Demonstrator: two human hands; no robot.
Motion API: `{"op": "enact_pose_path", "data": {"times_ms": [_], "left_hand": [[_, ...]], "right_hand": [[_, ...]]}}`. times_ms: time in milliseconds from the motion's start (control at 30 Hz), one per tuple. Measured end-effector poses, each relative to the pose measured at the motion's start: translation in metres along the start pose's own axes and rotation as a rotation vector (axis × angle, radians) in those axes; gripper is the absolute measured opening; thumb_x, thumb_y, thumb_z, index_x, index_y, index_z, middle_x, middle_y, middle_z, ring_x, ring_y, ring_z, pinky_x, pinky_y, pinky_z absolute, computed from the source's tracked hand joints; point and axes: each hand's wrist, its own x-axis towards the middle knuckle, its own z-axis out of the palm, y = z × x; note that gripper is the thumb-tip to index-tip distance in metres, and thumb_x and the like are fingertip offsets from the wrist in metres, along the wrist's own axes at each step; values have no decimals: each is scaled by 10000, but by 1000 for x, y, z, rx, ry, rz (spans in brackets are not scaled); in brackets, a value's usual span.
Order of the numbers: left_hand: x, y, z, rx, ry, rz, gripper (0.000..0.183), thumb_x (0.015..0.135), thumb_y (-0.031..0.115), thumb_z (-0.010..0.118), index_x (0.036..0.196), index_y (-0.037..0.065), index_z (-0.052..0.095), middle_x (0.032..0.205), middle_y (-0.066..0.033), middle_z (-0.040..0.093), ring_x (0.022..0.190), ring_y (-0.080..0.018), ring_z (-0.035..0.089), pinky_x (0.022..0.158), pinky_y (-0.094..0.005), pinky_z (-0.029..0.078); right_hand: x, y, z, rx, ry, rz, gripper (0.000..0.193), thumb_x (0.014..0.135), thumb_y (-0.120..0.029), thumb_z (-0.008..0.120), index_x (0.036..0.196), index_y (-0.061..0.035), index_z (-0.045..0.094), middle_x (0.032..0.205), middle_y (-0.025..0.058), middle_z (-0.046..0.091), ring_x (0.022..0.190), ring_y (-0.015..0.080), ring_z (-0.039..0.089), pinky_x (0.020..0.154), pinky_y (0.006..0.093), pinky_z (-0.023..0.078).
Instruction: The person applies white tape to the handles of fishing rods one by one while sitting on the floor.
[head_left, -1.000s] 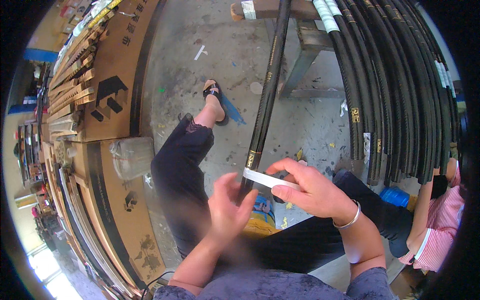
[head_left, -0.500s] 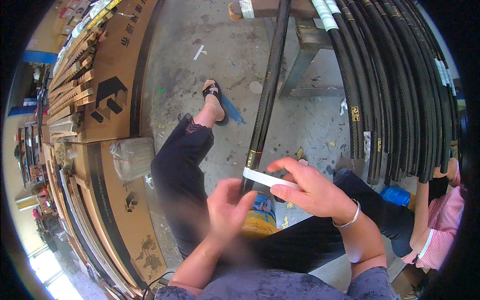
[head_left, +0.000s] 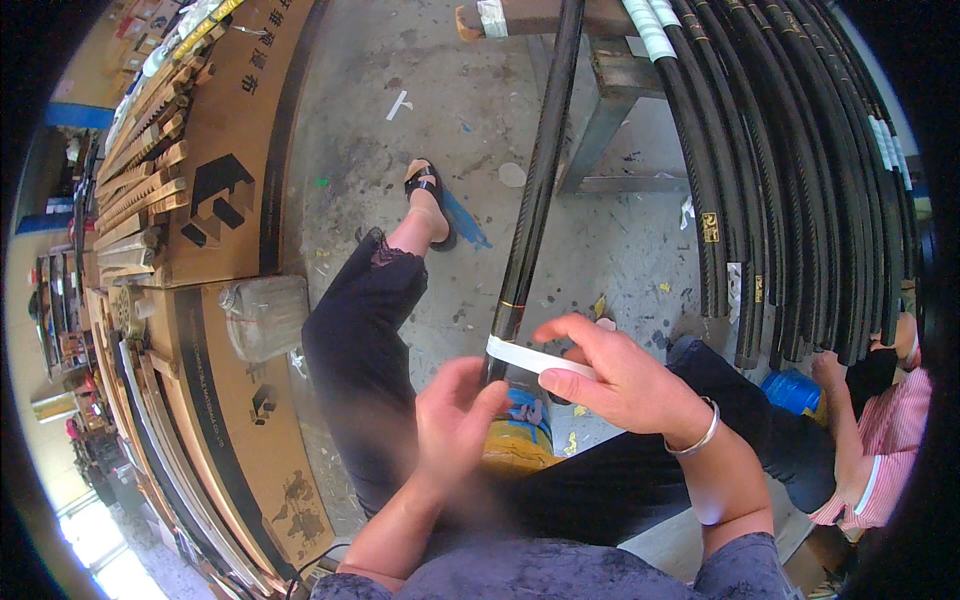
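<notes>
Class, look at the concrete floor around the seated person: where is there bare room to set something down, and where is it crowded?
Free: the grey concrete floor between the brown cardboard boxes and the single black rod; also a patch between that rod and the bundle of black hoses. Crowded: near the left hand and right hand stretching white tape above a yellow roll.

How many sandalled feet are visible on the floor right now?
1: a foot in a black sandal on the concrete floor, left of the black rod. The other foot is hidden.
</notes>
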Motion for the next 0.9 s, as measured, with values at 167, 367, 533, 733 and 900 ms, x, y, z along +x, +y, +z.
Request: {"op": "enact_pose_path", "data": {"times_ms": [167,367,533,733,900], "left_hand": [[0,2,0,-19,1,-22,216,916,57,582,1104,-45,552,928,-108,663,799,-165,654,755,-291,532],[0,4,0,-14,-6,-36,214,932,76,560,1108,-45,560,904,-96,669,792,-154,650,752,-285,526],[0,3,-2,-24,-19,-50,221,947,101,547,1114,-43,557,904,-94,668,766,-145,642,724,-278,525],[1,-3,-5,-19,-60,-16,251,965,141,523,1136,-41,540,878,-79,647,673,-119,593,637,-264,503],[6,-5,-2,-70,-32,-90,231,931,111,555,1110,-35,534,843,-69,625,624,-102,559,567,-250,473]], "right_hand": [[1,1,1,-5,26,-12,415,908,-281,618,1162,23,494,703,152,640,668,236,653,612,354,478],[1,2,1,-24,36,-29,427,903,-295,620,1158,25,501,699,158,628,666,249,650,615,360,477],[1,4,3,-7,46,-52,422,906,-296,616,1157,23,501,690,156,622,650,253,639,609,363,472],[1,0,1,-9,29,-9,425,908,-305,614,1156,21,502,697,159,621,650,260,635,606,371,467],[1,2,1,-64,43,-32,432,908,-318,610,1159,17,505,688,155,619,645,261,631,605,378,465]]}}
